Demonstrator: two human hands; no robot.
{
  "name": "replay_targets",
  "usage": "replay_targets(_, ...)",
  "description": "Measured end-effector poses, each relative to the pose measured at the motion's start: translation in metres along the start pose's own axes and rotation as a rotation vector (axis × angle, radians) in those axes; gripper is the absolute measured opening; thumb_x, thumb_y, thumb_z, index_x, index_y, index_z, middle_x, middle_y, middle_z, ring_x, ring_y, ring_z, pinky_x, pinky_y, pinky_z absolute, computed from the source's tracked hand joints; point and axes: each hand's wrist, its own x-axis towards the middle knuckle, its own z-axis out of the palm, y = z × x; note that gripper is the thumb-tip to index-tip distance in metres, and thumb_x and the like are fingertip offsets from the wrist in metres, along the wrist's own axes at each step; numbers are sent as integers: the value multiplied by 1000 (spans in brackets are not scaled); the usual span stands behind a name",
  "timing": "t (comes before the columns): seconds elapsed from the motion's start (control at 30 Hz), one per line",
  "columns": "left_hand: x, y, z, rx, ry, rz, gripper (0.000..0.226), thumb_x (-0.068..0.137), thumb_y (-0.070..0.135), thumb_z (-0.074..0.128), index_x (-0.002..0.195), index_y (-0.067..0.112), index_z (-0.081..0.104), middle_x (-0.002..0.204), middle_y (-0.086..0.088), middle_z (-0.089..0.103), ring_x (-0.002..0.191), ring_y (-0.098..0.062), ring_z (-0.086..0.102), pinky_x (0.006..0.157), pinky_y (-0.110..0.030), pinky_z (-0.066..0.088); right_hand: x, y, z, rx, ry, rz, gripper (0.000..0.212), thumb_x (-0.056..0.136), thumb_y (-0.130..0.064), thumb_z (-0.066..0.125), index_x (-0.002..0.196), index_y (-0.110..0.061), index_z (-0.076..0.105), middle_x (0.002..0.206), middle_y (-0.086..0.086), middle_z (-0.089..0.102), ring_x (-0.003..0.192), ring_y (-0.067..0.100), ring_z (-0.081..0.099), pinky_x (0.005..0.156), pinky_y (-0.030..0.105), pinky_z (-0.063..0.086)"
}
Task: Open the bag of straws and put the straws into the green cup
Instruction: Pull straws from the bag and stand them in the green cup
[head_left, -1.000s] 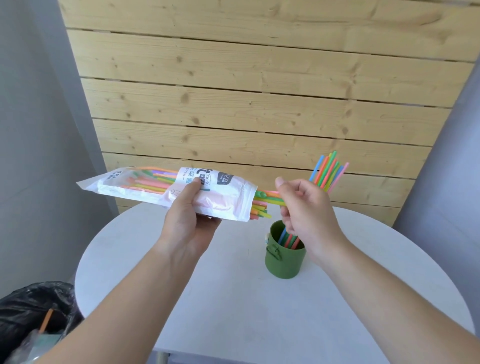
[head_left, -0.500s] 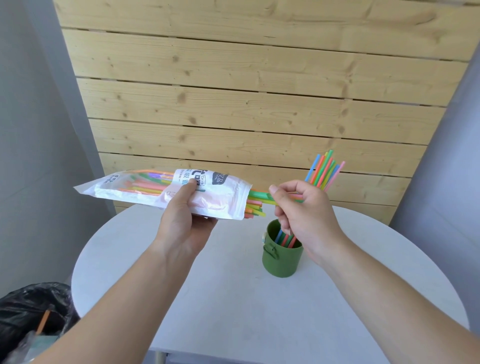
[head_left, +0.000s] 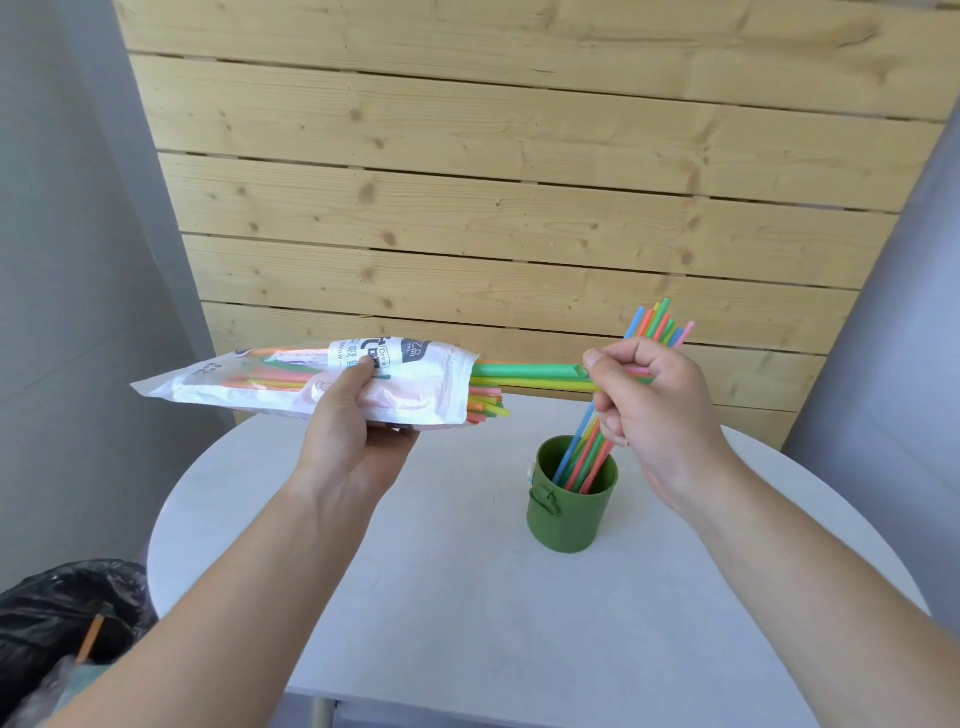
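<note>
Left hand (head_left: 358, 431) grips the straw bag (head_left: 291, 387) from below, thumb on its printed face. The bag is held roughly level above the left half of the round white table (head_left: 467, 597), with its open mouth facing right. Short coloured straw ends poke from the mouth.

Right hand (head_left: 654, 400), fingers curled, pinches the right ends of 2 long straws (head_left: 524, 373), 1 green and 1 yellow. They are partway out of the bag and span the gap between the hands.

Green cup (head_left: 571, 519) stands on the table below the right hand, right of centre. A bunch of straws (head_left: 584, 457) leans in it, tips rising behind the right hand.

Plank wall (head_left: 519, 182) on the far side. Black bin bag (head_left: 62, 608) at near left.
</note>
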Motion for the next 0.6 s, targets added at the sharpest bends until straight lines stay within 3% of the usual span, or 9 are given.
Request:
replay_targets(0.2,1,4,-2,10,37,10,7,99,12,64,106,13,66,94,-5,80,95,-22,76,92,-43,60,7,-3,-17,27,-20,10,15,95,-11,63,81,-9,62,49,0,48,40,14,31,42,22,25)
replay_targets(0.33,0,2,-2,21,44,6,4,99,13,65,103,13,66,80,-3,80,86,-20,76,86,-40,61,9,-3,-20,37,-10,14,15,96,-12,63,80,-9,62,51,3,48,39,13,31,41,22,25)
replay_targets(0.5,-1,-2,-2,37,35,14,4,99,12,65,102,13,66,92,-4,80,91,-21,76,92,-42,60,5,0,-16,29,-43,61,33,89,-39,70,84,-7,61,54,6,48,39,15,36,40,23,29)
replay_targets(0.6,0,-2,-2,47,9,30,8,100,12,64,107,13,66,86,-3,81,93,-21,77,91,-43,60,3,0,-13,-17,-44,73,40,77,-42,80,85,-7,61,52,3,50,39,15,38,41,23,32)
